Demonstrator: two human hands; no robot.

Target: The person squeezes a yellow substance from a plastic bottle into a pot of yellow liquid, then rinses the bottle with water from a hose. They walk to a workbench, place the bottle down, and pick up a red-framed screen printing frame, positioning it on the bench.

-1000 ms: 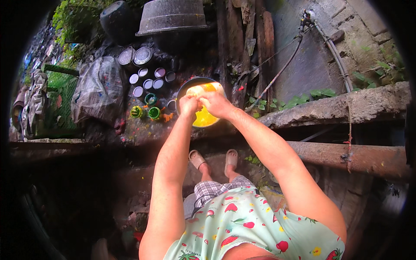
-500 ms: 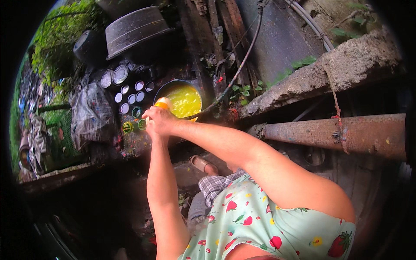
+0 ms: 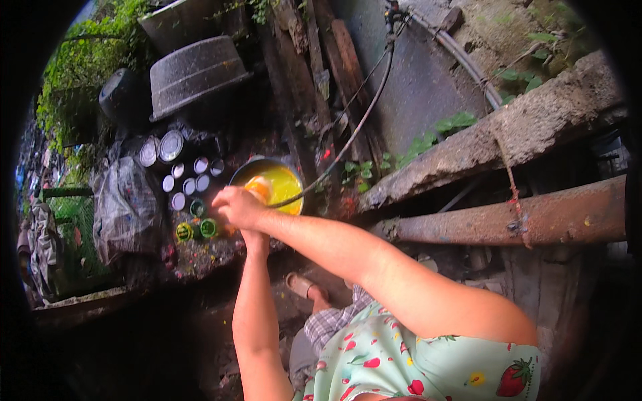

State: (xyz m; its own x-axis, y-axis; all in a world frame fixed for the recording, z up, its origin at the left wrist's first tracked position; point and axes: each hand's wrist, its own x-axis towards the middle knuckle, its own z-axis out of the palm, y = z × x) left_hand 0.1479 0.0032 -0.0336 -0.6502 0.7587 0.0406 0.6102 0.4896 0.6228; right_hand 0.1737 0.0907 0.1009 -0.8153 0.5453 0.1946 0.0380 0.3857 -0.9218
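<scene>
My two hands are close together at the near left side of a basin of yellow liquid [image 3: 289, 184]. My right hand [image 3: 238, 206] is on top, its fingers curled round. A rounded white and orange thing [image 3: 259, 190] sticks out from its far side, over the liquid; its kind is not clear. My left hand [image 3: 254, 239] lies under the right one, and its fingers are hidden. Left of the hands stand small tins, two of them green and yellow inside [image 3: 208, 228], and beyond those several pale round tins or lids [image 3: 189, 186].
A dark hose [image 3: 348, 144] runs down across the basin's right side. A large grey tub [image 3: 194, 77] stands at the far left, and a plastic-covered heap [image 3: 127, 210] nearer. To the right are a concrete ledge [image 3: 481, 130] and a rusty pipe [image 3: 515, 215].
Both hands and the white and orange thing have shifted from the basin's near left rim to farther over the liquid. The whole view has also moved, so surroundings sit lower and more leftward.
</scene>
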